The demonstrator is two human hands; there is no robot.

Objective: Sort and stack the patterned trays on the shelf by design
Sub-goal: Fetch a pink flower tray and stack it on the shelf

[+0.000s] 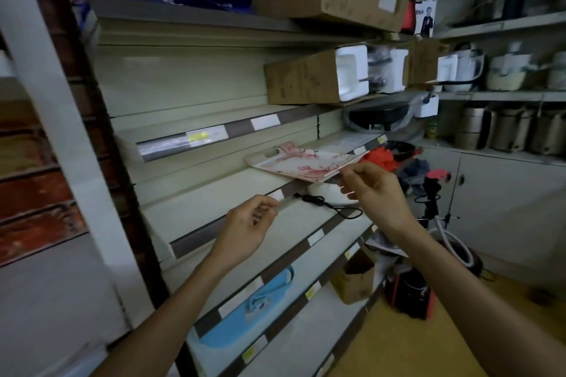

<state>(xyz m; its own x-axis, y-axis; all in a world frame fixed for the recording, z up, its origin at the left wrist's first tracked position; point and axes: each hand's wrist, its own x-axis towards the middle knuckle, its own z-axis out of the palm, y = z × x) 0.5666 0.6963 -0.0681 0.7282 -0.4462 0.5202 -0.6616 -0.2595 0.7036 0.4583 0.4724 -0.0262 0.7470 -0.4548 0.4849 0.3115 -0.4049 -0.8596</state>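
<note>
Head view: unreadable shelf labels [207,135]

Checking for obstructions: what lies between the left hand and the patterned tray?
In the head view, only bare shelf surface separates the left hand from the patterned tray.

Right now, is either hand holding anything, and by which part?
The right hand pinches the red-patterned tray at its near right corner. The left hand is loosely curled and holds nothing.
</note>
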